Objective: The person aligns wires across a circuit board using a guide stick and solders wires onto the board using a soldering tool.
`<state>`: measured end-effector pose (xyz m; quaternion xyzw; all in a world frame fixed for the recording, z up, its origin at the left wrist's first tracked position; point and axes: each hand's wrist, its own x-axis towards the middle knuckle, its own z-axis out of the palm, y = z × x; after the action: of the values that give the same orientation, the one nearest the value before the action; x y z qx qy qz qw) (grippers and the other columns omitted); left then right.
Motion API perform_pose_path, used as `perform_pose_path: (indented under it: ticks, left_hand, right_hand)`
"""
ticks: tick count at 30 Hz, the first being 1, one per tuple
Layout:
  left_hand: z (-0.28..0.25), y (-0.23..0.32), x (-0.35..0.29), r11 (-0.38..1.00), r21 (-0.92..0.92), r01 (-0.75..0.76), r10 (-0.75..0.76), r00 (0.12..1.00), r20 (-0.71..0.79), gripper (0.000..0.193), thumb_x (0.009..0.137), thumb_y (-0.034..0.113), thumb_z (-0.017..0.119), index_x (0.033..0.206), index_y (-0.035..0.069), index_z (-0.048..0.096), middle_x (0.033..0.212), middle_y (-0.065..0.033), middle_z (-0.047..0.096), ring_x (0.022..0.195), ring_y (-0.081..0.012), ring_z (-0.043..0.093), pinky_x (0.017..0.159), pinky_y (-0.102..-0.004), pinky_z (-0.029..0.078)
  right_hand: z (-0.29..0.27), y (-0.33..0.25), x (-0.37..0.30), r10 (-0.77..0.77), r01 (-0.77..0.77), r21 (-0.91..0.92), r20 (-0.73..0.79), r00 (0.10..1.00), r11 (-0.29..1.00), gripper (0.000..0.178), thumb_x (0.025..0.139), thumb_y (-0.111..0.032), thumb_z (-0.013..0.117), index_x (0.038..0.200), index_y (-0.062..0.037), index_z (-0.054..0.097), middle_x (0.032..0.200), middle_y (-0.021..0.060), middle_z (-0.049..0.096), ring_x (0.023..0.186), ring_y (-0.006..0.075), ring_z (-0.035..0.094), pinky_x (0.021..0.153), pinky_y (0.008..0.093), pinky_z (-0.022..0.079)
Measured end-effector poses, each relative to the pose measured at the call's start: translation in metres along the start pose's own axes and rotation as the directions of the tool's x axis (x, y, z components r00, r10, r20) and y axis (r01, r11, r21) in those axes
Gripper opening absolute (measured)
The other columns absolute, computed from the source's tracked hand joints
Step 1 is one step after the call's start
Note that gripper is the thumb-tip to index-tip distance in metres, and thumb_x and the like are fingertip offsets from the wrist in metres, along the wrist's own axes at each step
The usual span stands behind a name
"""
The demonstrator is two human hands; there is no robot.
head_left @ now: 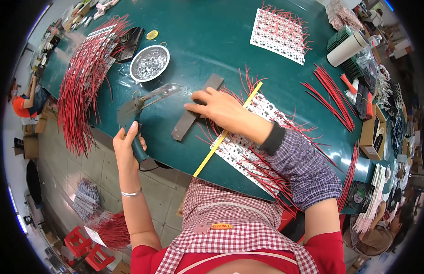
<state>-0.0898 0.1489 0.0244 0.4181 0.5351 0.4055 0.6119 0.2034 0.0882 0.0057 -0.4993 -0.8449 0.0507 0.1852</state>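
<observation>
In my left hand (127, 146) is a soldering iron (138, 139) with a dark green handle, a flat metal plate and long silvery prongs pointing to the right. My right hand (221, 109) is on a dark grey bar (187, 125), its thumb and fingers bent over the bar's middle. Under the right hand and forearm lies a white circuit-board panel (241, 157) with rows of small parts and red wires (266, 176). A yellow strip (205, 162) crosses the panel at a slant. The hand hides part of the panel and the bar.
A white-rimmed bowl (133, 68) of silvery bits stands beyond the iron, near a yellow disc (152, 34). Wired boards (86, 84) are heaped at left. Another panel (276, 36) lies at the back. Red wires (333, 98), a tumbler (346, 49) and a carton (374, 132) are at right.
</observation>
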Motion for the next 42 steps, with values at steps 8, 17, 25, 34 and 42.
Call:
perform_pose_path:
  ticks: [8,17,25,34,42]
  left_hand:
    - [0.035,0.009,0.020,0.836,0.542,-0.082,-0.003,0.988,0.154,0.037,0.084,0.029,0.080,0.080,-0.001,0.059,0.068,-0.0086,0.063,0.052,-0.0154,0.059,0.046,-0.0300,0.049]
    - [0.064,-0.010,-0.053,0.270,0.664,-0.697,0.565,0.673,0.477,0.032,0.089,0.022,0.073,0.111,0.001,0.063,0.098,-0.0160,0.068,0.087,-0.0337,0.066,0.072,-0.0421,0.053]
    - [0.048,-0.046,-0.125,0.623,0.567,-0.539,0.270,0.828,0.491,0.015,0.097,0.007,0.061,0.109,0.000,0.064,0.083,-0.0140,0.068,0.068,-0.0280,0.067,0.061,-0.0343,0.052]
    - [-0.094,-0.038,-0.188,0.865,0.438,0.246,-0.367,0.905,0.217,0.017,0.099,0.013,0.060,0.091,0.000,0.068,0.062,0.0035,0.054,0.049,-0.0013,0.039,0.044,-0.0199,0.027]
    - [-0.100,-0.058,-0.186,0.855,0.454,0.249,-0.386,0.891,0.238,0.019,0.099,0.013,0.061,0.089,-0.001,0.068,0.062,0.0026,0.054,0.049,-0.0018,0.040,0.044,-0.0204,0.027]
  right_hand:
    - [-0.037,-0.018,-0.083,0.225,-0.236,-0.048,-0.165,0.960,0.971,0.033,0.083,-0.007,0.061,0.115,-0.0086,0.068,0.110,0.0071,0.064,0.108,0.0272,0.060,0.093,0.0402,0.048]
    - [-0.031,-0.008,-0.098,0.178,-0.169,0.057,-0.271,0.946,0.984,0.024,0.073,0.001,0.068,0.095,-0.0049,0.070,0.094,0.0086,0.064,0.087,0.0288,0.063,0.073,0.0402,0.052]
    - [-0.041,-0.048,-0.084,0.181,-0.146,0.119,-0.379,0.908,0.982,0.043,0.070,0.009,0.066,0.109,-0.0076,0.071,0.106,0.0124,0.064,0.097,0.0309,0.063,0.078,0.0387,0.053]
    - [-0.011,-0.048,-0.118,0.492,-0.522,0.017,-0.363,0.791,0.853,0.058,0.082,-0.002,0.070,0.137,-0.0051,0.052,0.136,0.0229,0.049,0.124,0.0418,0.049,0.103,0.0509,0.041]
    - [-0.004,-0.048,-0.118,0.504,-0.526,0.033,-0.342,0.793,0.850,0.054,0.086,-0.005,0.067,0.137,-0.0061,0.051,0.136,0.0228,0.050,0.121,0.0431,0.051,0.105,0.0529,0.040]
